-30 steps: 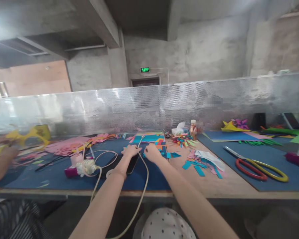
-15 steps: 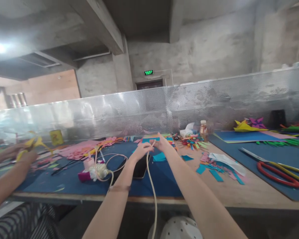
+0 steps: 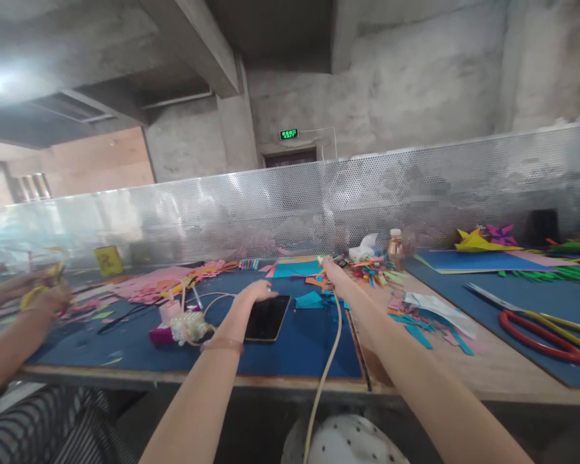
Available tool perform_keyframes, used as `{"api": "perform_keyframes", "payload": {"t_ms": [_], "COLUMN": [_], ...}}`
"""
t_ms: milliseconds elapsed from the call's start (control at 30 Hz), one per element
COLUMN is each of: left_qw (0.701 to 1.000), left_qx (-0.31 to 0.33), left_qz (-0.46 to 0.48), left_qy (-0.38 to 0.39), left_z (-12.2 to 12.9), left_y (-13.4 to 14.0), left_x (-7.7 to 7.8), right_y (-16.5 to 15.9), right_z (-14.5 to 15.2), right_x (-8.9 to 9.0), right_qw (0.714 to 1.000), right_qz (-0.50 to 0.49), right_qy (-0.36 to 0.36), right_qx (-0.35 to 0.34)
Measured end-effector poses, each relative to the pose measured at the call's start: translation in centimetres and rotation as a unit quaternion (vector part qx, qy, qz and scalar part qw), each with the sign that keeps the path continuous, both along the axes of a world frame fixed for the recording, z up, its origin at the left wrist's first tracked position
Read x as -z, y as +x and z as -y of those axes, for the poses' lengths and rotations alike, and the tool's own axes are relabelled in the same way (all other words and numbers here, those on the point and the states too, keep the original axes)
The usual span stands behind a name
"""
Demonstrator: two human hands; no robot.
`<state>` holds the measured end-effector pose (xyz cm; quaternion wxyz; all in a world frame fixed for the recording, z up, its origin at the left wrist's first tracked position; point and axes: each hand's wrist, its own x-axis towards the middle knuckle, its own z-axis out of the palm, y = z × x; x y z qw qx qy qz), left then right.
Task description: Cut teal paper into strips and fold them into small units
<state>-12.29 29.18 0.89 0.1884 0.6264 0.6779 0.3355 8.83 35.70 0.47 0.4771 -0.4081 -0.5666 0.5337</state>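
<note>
My left hand (image 3: 255, 294) reaches over the upper left edge of a black phone or tablet (image 3: 267, 322) lying on the blue mat; its fingers are stretched out and slightly blurred, with nothing seen in them. Further right, my right hand (image 3: 333, 273) is closed at the upper end of a cream cord (image 3: 329, 367), which hangs down past the table edge. Whatever sits at that end is mostly hidden by the fingers. Behind the hands lies a sheet of teal paper (image 3: 297, 269); a teal cut piece (image 3: 309, 299) rests between them.
Red-and-yellow-handled scissors (image 3: 536, 322) lie at right, near paper scraps (image 3: 423, 316) and a small bottle (image 3: 395, 248). Left stand a white-and-pink object (image 3: 188, 325) and pink cutouts (image 3: 159, 283). Another person's hands (image 3: 48, 299) hold yellow material. A perforated metal screen (image 3: 280, 212) runs behind.
My hands were close together over the paper and have parted. The right one moved right, taking the cord along; the left one moved left, and more of the black device shows.
</note>
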Motion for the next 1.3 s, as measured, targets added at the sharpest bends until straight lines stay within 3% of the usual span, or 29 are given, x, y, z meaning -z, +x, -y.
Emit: {"api": "perform_keyframes", "payload": {"t_ms": [133, 233, 433, 633, 900, 1300], "left_qw": [0.995, 0.984, 0.931, 0.861, 0.825, 0.826], "left_qx": [-0.074, -0.093, 0.003, 0.087, 0.128, 0.162], "left_qz": [0.068, 0.149, 0.363, 0.496, 0.546, 0.532], "left_qy": [-0.007, 0.002, 0.043, 0.073, 0.066, 0.090], "left_z": [-0.9, -0.9, -0.6, -0.1, -0.2, 0.4], "left_y": [-0.8, -1.0, -0.3, 1.3, 3.3, 3.7], "left_x": [1.9, 2.2, 1.0, -0.4, -1.1, -1.4], "right_y": [-1.4, -1.8, -2.0, -2.6, -2.7, -2.4], "right_z": [0.8, 1.6, 2.8, 3.2, 3.6, 3.9], "right_x": [0.6, 1.1, 1.9, 1.5, 1.1, 0.8], "right_qw": [0.997, 0.992, 0.975, 0.960, 0.944, 0.934], "right_qz": [0.057, 0.094, 0.140, 0.141, 0.154, 0.170], "right_qy": [0.033, 0.058, 0.136, 0.230, 0.287, 0.310], "right_qx": [-0.033, -0.068, -0.108, -0.077, -0.041, -0.046]}}
